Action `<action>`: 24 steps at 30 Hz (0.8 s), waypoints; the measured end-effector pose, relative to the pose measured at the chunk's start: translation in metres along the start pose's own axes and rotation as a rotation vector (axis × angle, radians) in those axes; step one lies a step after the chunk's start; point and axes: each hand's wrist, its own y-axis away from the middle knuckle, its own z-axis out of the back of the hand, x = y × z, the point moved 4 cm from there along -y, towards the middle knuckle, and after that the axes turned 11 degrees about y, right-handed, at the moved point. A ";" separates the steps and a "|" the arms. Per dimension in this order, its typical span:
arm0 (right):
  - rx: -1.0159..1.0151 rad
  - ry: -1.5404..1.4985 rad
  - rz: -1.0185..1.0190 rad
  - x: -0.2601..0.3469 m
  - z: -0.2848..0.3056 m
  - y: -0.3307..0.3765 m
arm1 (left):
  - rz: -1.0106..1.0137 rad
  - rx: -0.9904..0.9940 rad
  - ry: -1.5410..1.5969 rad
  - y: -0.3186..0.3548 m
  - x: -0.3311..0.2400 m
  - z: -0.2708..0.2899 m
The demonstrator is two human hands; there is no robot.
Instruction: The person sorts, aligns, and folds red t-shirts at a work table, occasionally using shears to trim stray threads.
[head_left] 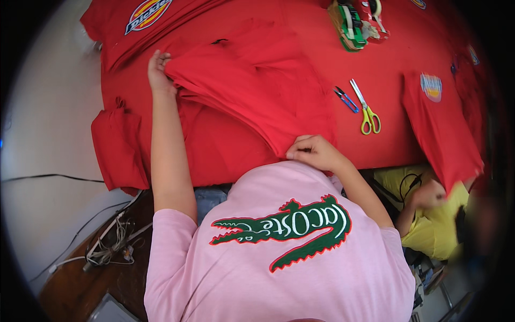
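A red garment (241, 91) is spread across the table in front of me, its cloth folded and creased. My left hand (161, 73) reaches far out along its left side, fingers curled at the cloth's edge and partly hidden by it. Close to my body, my right hand (317, 152) pinches the near edge of the same garment, thumb and fingers together. Between the two hands the edge runs in a slanting fold.
Yellow-handled scissors (369, 110) and blue thread snips (346, 100) lie right of the garment. Farther back stands a green tape dispenser (351, 29). At the right, another person's hand (429, 194) holds a red cloth piece (437, 129). Tangled cables (115, 241) lie at lower left.
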 end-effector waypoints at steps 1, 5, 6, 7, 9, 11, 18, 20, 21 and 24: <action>-0.063 -0.011 -0.014 -0.002 0.006 -0.004 | -0.026 -0.046 -0.053 0.003 0.003 0.015; -0.624 0.204 -0.010 -0.019 0.042 -0.028 | -0.071 -0.124 0.001 0.013 0.010 0.024; -0.664 0.185 -0.093 -0.015 0.057 -0.032 | -0.061 -0.112 0.016 0.014 0.011 0.023; -0.744 0.330 -0.066 -0.023 0.069 -0.038 | -0.061 -0.108 0.009 0.016 0.012 0.022; -0.788 0.519 -0.174 -0.028 0.086 -0.044 | -0.065 -0.088 -0.007 0.015 0.010 0.018; -0.764 0.592 -0.247 -0.033 0.092 -0.047 | -0.051 -0.094 -0.032 0.016 0.007 0.018; -0.811 0.486 -0.237 -0.048 0.096 -0.052 | -0.440 -0.009 -0.314 0.032 -0.007 -0.028; -0.793 0.456 -0.224 -0.053 0.096 -0.055 | -0.566 0.078 -0.525 0.044 -0.011 -0.046; -0.780 0.424 -0.220 -0.055 0.096 -0.054 | -0.627 0.125 -0.631 0.050 -0.011 -0.056; -0.751 -0.029 -0.232 -0.087 0.099 -0.046 | -0.550 0.436 -0.936 0.096 -0.001 -0.080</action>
